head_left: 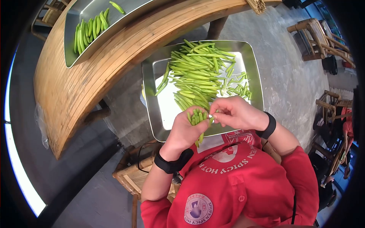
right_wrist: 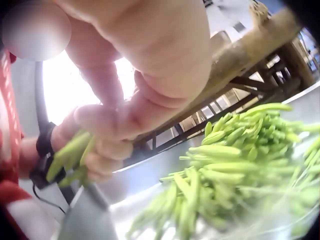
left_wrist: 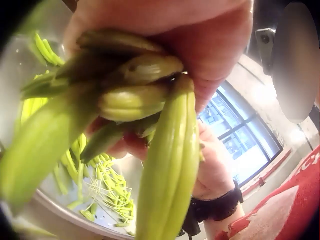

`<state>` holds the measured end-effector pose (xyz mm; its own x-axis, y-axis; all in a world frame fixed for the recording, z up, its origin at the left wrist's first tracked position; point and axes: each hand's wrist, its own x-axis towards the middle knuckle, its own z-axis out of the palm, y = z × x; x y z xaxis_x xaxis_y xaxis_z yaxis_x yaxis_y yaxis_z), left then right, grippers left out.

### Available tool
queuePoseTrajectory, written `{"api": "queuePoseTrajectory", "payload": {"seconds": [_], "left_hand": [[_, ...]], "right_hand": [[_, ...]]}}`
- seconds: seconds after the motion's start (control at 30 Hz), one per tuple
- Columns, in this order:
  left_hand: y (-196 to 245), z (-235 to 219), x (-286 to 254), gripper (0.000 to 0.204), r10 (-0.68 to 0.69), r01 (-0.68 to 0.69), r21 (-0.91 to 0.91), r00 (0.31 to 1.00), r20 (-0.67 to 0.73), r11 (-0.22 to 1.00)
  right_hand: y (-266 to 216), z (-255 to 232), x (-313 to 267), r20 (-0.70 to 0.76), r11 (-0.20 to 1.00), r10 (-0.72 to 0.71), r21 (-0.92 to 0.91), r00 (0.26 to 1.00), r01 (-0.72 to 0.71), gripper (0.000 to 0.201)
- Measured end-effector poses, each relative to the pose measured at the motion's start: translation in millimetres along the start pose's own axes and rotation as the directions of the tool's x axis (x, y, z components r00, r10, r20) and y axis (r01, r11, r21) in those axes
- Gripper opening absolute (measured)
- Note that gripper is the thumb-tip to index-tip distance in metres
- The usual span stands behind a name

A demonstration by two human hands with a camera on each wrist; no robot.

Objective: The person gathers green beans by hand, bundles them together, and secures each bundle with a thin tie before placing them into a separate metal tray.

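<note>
A bundle of long green flower buds point(head_left: 197, 116) is gripped in the left hand point(head_left: 184, 131), its fingers curled round them. Several bud ends stick out of that fist, and one large ridged bud point(left_wrist: 172, 165) hangs down close to the left wrist camera. The right hand point(head_left: 235, 113) has its thumb and forefinger pinched together at the edge of the bundle, on a bud with a small white spot beside it. In the right wrist view the curled fingers point(right_wrist: 120, 117) mostly hide what they pinch. Below both hands lies a big pile of similar buds point(head_left: 199, 70).
The pile fills much of a metal tray point(head_left: 258, 91) in front of the person. Short thin green pieces point(head_left: 239, 89) lie at its right side. A second metal tray point(head_left: 127, 17) with several buds stands on the curved wooden table point(head_left: 91, 70). Wooden chairs point(head_left: 313, 40) stand at the right.
</note>
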<state>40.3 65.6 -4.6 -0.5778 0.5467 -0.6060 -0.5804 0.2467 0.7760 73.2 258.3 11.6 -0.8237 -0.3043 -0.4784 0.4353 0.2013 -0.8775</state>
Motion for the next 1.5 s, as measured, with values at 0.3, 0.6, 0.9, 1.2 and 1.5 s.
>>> {"api": "queuePoseTrajectory", "payload": {"seconds": [0.3,0.6,0.9,1.2,1.5], "left_hand": [[3.3,6.4,-0.5,0.017,0.024,-0.012,0.365,0.999,-0.028,0.931],[-6.0,31.5,12.6,0.016,0.155,-0.16,0.004,0.951,-0.267,0.987],[12.2,9.4,1.0,0.019,-0.031,0.032,-0.007,0.996,0.079,0.999],[12.7,-0.1,-0.5,0.022,0.009,-0.015,0.076,0.997,0.082,0.997],[17.5,3.8,-0.8,0.019,-0.075,0.067,0.127,0.995,0.062,0.99]], "right_hand": [[24.1,-3.1,-4.4,0.178,0.58,-0.431,-0.696,0.885,0.422,0.013],[36.0,19.9,6.4,-0.293,0.726,-0.558,-0.627,0.776,0.285,0.011],[14.6,-15.0,-7.2,-0.007,0.926,-0.324,-0.207,0.946,0.316,0.007],[18.7,-37.0,-23.3,-0.122,0.966,-0.184,-0.206,0.975,0.157,0.013],[24.7,1.8,-6.3,-0.123,0.761,-0.563,-0.463,0.818,0.454,0.013]]}}
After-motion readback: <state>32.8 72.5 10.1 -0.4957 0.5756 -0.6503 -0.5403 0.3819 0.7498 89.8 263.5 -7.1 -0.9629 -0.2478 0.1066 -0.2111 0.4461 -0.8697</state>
